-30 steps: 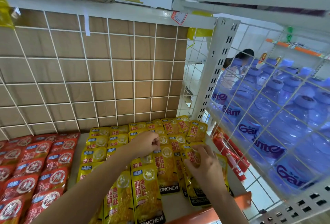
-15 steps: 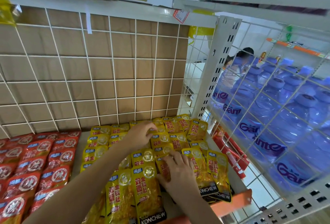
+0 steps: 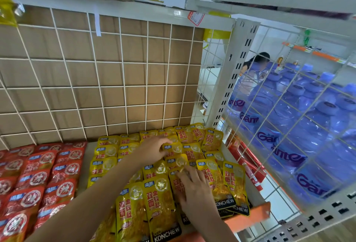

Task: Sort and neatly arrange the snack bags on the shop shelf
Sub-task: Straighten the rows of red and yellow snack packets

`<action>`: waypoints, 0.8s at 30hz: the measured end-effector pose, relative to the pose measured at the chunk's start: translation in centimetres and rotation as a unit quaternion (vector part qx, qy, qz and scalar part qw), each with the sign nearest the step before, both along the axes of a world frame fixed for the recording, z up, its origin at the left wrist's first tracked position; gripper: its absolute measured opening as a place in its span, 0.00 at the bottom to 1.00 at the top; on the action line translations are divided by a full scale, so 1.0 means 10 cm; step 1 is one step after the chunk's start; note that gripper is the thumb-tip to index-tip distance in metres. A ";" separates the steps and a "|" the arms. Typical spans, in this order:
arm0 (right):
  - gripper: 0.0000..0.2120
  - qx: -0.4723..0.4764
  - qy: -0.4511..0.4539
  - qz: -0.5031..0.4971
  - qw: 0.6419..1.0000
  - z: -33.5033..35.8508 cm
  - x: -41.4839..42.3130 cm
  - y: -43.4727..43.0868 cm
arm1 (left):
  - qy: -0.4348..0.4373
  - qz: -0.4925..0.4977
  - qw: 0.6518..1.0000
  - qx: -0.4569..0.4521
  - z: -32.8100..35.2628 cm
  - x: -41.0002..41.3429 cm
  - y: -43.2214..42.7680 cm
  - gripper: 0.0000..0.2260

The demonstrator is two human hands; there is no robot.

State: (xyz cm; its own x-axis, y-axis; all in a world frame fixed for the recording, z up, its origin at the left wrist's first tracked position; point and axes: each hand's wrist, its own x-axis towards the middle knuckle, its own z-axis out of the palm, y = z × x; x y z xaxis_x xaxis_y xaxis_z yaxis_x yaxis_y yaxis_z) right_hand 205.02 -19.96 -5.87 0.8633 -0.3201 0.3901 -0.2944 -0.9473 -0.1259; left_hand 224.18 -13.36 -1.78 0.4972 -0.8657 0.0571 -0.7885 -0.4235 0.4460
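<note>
Yellow bags crowd the shelf's right end. They're probably light, slick and floppy, so pinch top seams. Your right hand presses flat on them. Your left hand curls over one; I cannot tell if it grips.

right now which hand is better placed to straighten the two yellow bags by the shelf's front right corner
Right. The right hand lies flat near the front, directly beside the two yellow bags; the left hand reaches farther back and left of them.

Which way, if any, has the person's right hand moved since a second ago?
Yes. The right hand moved left, away from the white upright post.
</note>
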 end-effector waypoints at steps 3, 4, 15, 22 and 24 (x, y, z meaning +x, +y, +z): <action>0.27 0.002 0.001 0.001 1.000 -0.01 -0.02 0.01 | 0.000 -0.006 1.000 -0.003 0.01 -0.02 -0.01 0.16; 0.27 0.002 0.001 -0.001 1.000 -0.01 -0.03 0.01 | 0.001 -0.009 1.000 -0.001 0.02 -0.03 -0.01 0.15; 0.28 -0.004 0.005 -0.004 1.000 0.00 -0.09 0.07 | 0.015 -0.020 1.000 0.002 0.00 -0.11 0.04 0.15; 0.29 0.020 0.011 0.003 1.000 0.00 -0.13 0.09 | -0.021 -0.003 1.000 0.018 0.00 -0.29 0.25 0.19; 0.28 0.029 0.012 0.005 1.000 0.00 -0.14 0.09 | -0.038 0.017 0.999 0.031 0.00 -0.37 0.34 0.21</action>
